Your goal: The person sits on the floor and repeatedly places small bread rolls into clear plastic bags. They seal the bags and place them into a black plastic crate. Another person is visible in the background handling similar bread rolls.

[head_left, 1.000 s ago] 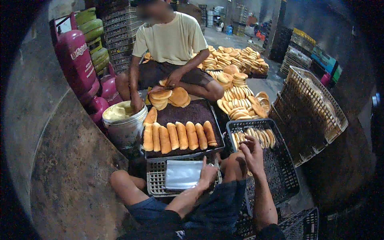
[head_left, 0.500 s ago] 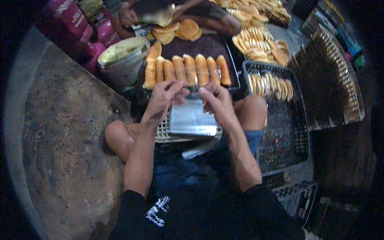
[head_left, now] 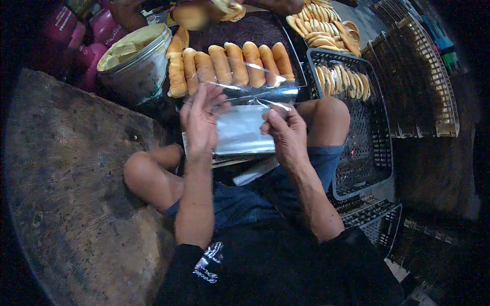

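Between my hands stretches a clear plastic bag (head_left: 275, 93), glossy and partly see-through, in front of the bread rolls. My right hand (head_left: 290, 133) pinches its near edge between thumb and fingers. My left hand (head_left: 200, 122) is raised at the bag's left side, fingers stretched out and somewhat blurred; whether they touch the plastic I cannot tell. Below both hands lies a flat stack of clear plastic bags (head_left: 245, 131). Just beyond, several long golden bread rolls (head_left: 236, 65) lie side by side in a row on a dark tray (head_left: 255, 30).
A white bucket of pale cream (head_left: 135, 69) stands left of the rolls, beside pink gas cylinders (head_left: 109, 28). On the right, a black crate (head_left: 363, 158) holds wrapped breads (head_left: 342, 81); more bread (head_left: 324, 30) is piled behind it. A wooden board (head_left: 87, 188) lies left. Another person works opposite.
A clear bag now spreads out between my hands, held by the right one. My left fingers have opened out and my hands are farther apart. The view has shifted slightly.
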The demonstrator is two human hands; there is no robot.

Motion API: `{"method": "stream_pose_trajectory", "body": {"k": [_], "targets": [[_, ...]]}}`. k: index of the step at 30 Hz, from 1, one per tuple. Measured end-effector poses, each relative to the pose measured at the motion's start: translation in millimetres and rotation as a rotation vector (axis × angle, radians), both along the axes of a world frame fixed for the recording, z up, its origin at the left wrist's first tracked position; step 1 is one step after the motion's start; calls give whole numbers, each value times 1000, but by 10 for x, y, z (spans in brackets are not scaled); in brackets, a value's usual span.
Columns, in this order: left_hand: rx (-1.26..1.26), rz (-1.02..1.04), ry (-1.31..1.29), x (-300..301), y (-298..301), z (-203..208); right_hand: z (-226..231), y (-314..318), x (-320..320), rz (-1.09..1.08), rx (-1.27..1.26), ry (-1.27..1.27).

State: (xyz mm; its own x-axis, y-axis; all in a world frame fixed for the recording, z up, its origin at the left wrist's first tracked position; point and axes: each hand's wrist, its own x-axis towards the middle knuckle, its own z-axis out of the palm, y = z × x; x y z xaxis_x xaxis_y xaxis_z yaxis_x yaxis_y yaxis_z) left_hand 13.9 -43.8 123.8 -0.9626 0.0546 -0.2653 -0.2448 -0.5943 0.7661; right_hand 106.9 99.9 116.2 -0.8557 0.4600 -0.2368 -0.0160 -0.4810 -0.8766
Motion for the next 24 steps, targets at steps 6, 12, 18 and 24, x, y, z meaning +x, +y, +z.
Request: {"method": "stream_pose_trajectory", "body": {"k": [6, 12, 18, 24], "targets": [[-490, 61, 215, -644, 74, 20, 28, 690, -451, 111, 623, -34], [-419, 261, 263, -1359, -9, 110, -899, 1257, -1049, 10, 1502, -491], [-317, 144, 242, -1485, -127, -103, -1265, 1530, -1473, -93, 1526, -783], [-376, 39, 406, -1444, -188, -107, 31, 1656, -1146, -70, 924, -150]]}}
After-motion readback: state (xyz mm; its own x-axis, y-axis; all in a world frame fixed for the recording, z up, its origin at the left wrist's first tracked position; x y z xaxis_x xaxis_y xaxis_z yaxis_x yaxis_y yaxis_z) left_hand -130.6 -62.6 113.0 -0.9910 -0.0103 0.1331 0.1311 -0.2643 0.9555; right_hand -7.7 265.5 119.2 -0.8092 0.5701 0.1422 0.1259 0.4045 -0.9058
